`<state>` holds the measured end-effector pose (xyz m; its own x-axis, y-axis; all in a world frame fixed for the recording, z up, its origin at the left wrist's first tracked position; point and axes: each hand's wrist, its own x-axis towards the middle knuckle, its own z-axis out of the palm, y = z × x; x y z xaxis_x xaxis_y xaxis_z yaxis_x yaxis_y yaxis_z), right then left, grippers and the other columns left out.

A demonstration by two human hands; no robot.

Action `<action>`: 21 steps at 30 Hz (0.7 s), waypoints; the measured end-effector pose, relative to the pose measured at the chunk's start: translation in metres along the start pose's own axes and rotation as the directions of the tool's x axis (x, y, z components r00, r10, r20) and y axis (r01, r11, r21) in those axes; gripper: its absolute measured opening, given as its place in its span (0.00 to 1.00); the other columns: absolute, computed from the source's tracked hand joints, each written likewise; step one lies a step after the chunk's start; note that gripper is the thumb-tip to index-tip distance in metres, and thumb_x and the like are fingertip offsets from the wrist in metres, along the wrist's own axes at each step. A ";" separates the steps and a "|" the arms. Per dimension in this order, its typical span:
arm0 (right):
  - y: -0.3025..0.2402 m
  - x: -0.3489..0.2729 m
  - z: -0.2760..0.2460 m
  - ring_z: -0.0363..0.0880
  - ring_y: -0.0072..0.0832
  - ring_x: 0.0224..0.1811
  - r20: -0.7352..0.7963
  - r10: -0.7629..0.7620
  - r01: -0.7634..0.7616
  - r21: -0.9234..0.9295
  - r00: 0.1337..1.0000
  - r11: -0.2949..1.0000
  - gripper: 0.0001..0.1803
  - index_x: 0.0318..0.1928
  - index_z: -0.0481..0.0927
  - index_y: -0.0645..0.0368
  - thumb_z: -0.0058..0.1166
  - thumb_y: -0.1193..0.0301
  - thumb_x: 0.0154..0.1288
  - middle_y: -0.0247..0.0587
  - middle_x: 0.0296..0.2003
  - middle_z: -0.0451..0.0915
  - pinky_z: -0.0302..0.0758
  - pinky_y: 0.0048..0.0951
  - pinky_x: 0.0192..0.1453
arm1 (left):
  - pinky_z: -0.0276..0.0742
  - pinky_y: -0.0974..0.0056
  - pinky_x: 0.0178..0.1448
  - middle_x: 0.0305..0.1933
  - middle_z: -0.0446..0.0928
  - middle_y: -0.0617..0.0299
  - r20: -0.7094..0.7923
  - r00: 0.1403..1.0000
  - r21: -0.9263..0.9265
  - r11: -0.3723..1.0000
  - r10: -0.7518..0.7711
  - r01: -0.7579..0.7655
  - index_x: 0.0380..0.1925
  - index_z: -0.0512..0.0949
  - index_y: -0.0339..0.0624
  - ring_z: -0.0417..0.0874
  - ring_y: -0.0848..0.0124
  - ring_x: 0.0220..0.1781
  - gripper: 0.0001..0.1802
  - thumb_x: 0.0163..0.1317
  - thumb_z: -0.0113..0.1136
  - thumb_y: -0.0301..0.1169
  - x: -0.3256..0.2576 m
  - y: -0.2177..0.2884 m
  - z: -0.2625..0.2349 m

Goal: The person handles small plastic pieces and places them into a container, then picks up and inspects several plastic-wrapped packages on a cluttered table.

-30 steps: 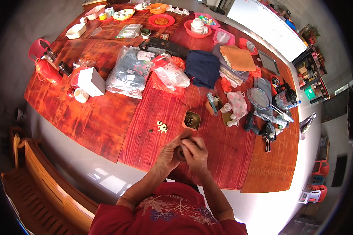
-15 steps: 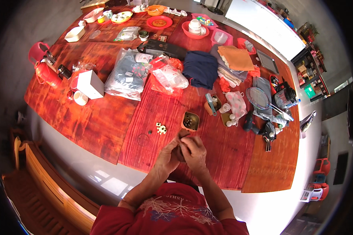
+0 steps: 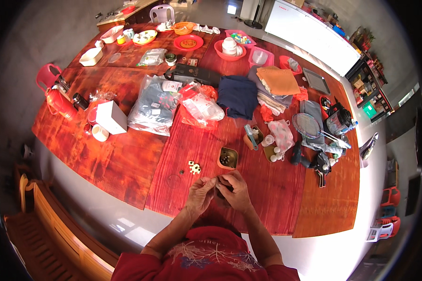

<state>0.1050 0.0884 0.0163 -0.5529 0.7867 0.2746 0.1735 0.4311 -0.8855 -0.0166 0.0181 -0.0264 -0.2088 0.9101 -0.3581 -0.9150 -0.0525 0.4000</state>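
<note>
Close to my body, over the near edge of the red-brown table [image 3: 272,201], my two hands meet at the fingertips. My left hand [image 3: 201,193] is closed in a pinch; whatever is between its finger and thumb is too small to name. The fingers of my right hand [image 3: 235,188] curl round a dark object [image 3: 223,191], mostly hidden by them. Just beyond sits a square tin [image 3: 236,164] with several small pieces inside. To its left lie a cream-coloured cut-out piece [image 3: 194,167] with rounded knobs and a small dark bit [image 3: 182,172].
Behind the square tin stands another container [image 3: 248,140] with a blue-grey brush [image 3: 251,136]. Bagged clothes [image 3: 152,110], folded dark cloth [image 3: 238,96] and rackets [image 3: 307,125] lie farther out. A white box [image 3: 111,117] and red flask [image 3: 61,104] are at left; a wooden bench [image 3: 65,225] is nearby.
My hands have come slightly apart, the left still pinching and the right still curled round the dark object. The whole view has shifted, so the table's near things sit lower.
</note>
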 end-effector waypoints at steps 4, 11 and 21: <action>-0.006 -0.002 0.007 0.76 0.36 0.34 -0.090 -0.020 0.024 0.051 0.996 0.998 0.12 0.38 0.75 0.64 0.60 0.80 0.51 0.43 0.35 0.73 0.74 0.32 0.37 | 0.77 0.73 0.39 0.34 0.80 0.63 -0.009 0.999 0.044 0.998 0.037 -0.037 0.31 0.77 0.39 0.80 0.76 0.35 0.03 0.62 0.57 0.27 -0.005 0.000 0.007; -0.011 -0.005 0.013 0.75 0.38 0.32 -0.108 -0.336 0.255 -0.453 0.936 0.855 0.12 0.34 0.76 0.60 0.61 0.78 0.46 0.40 0.33 0.71 0.74 0.36 0.35 | 0.76 0.72 0.35 0.32 0.79 0.64 -0.029 0.998 0.108 0.992 -0.060 0.063 0.34 0.78 0.39 0.79 0.76 0.31 0.06 0.63 0.57 0.30 -0.017 0.009 0.014; -0.018 -0.009 0.011 0.75 0.39 0.30 -0.025 -0.355 0.328 -0.329 0.934 0.886 0.13 0.34 0.75 0.61 0.63 0.80 0.45 0.42 0.31 0.72 0.74 0.34 0.32 | 0.74 0.69 0.34 0.32 0.80 0.63 -0.060 0.974 0.010 0.975 -0.219 0.220 0.34 0.81 0.37 0.79 0.75 0.32 0.07 0.64 0.55 0.27 -0.014 0.013 -0.006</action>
<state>0.0981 0.0686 0.0254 -0.5579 0.5929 0.5807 0.2400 0.7851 -0.5710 -0.0276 0.0023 -0.0212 -0.0235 0.8730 -0.4872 -0.9349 0.1535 0.3201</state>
